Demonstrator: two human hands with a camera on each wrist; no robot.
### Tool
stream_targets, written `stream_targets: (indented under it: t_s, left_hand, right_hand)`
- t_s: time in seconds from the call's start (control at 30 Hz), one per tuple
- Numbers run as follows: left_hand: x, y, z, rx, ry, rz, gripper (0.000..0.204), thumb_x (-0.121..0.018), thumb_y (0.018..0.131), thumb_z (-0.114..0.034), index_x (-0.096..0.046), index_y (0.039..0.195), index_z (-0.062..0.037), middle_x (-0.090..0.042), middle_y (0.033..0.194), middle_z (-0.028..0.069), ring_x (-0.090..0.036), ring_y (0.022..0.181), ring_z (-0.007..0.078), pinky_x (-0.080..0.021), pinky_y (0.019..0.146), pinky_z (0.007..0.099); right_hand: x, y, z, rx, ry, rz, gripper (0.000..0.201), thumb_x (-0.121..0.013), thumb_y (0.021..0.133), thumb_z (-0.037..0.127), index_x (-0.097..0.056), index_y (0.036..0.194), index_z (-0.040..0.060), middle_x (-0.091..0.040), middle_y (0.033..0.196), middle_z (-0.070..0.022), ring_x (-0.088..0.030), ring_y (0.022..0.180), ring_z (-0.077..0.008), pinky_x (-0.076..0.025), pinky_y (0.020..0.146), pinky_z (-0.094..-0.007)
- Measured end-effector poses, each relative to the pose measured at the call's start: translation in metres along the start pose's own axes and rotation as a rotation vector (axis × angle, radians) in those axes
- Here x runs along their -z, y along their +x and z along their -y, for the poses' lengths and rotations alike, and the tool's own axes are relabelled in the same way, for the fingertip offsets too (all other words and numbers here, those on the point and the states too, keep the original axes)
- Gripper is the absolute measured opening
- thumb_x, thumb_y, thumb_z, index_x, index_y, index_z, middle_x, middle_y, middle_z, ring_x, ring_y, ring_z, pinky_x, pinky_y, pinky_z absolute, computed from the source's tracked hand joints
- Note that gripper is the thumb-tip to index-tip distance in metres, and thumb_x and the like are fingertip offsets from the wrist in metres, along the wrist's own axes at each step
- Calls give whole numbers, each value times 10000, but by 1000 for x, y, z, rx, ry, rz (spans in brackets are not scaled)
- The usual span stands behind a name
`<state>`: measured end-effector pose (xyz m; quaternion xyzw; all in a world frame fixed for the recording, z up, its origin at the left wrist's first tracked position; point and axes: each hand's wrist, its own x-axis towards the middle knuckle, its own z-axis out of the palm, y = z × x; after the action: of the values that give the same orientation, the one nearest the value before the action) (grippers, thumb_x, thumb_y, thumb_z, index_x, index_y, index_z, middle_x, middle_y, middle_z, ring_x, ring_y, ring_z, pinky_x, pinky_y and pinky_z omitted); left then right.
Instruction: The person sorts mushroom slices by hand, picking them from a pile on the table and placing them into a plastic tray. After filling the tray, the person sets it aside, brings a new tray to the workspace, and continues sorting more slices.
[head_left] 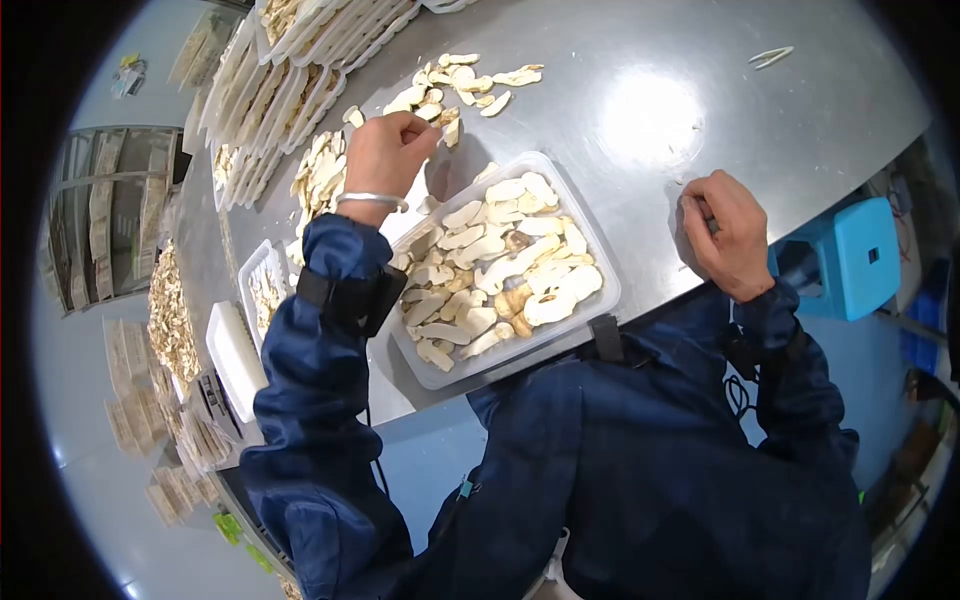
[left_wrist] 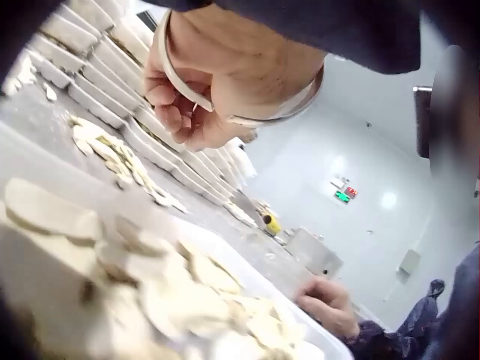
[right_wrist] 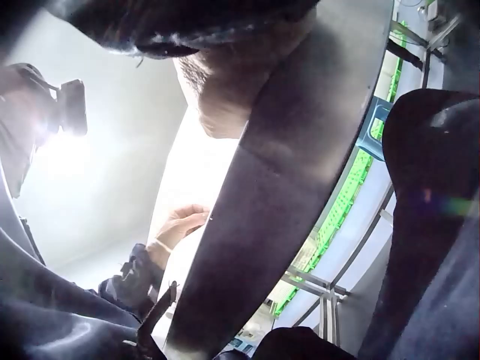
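Observation:
A clear plastic box (head_left: 592, 218) filled with pale mushroom slices (head_left: 480, 270) stands at the table's near edge, in front of the person's body. My left hand (head_left: 385, 155) is beyond its left corner, fingers bent, close to loose mushroom slices (head_left: 436, 98) on the table. In the left wrist view the left hand (left_wrist: 217, 90), with a white band (left_wrist: 281, 112) at the wrist, hangs above the box; I cannot tell whether its fingertips hold something small. Loosely curled, my right hand (head_left: 728, 235) rests at the table edge, right of the box, with nothing visible in it.
Stacked white trays (head_left: 285, 100) of slices rise at the far left of the metal table (head_left: 640, 60). White tweezers (head_left: 771, 57) lie at the far right. A small tray (head_left: 262, 285) and a white block (head_left: 235, 360) sit left. A blue stool (head_left: 850, 260) stands beyond the right edge.

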<state>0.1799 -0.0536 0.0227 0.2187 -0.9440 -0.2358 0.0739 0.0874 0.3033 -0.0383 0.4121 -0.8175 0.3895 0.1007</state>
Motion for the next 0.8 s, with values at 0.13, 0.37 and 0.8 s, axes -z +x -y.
stream_targets:
  t_s: [0.13,0.37,0.8]
  left_hand:
    - [-11,13,4,-34,133,76,310,-722,767,-323,-738,825,-19,-696,713,132,-678,654,267,-528,644,353]
    - [-20,16,8,21,21,163,247,-735,818,-220,-704,881,16,-647,668,34,-585,573,99,-464,549,259]
    - [-18,-52,-70,-384,-149,382,89,-700,843,-67,-693,890,9,-662,677,58,-621,604,114,-480,553,263]
  right_hand:
    - [-1,-1,1,-12,21,-2,62,-644,809,11,-592,842,7,-562,736,-118,-564,632,-267,-450,596,-356]
    - [0,-2,1,-24,15,16,60,-641,807,8,-593,842,11,-560,741,-116,-555,626,-263,-442,592,-352]
    - [0,0,1,-8,4,21,46,-632,811,21,-594,834,12,-556,736,-106,-544,618,-252,-435,591,-348]
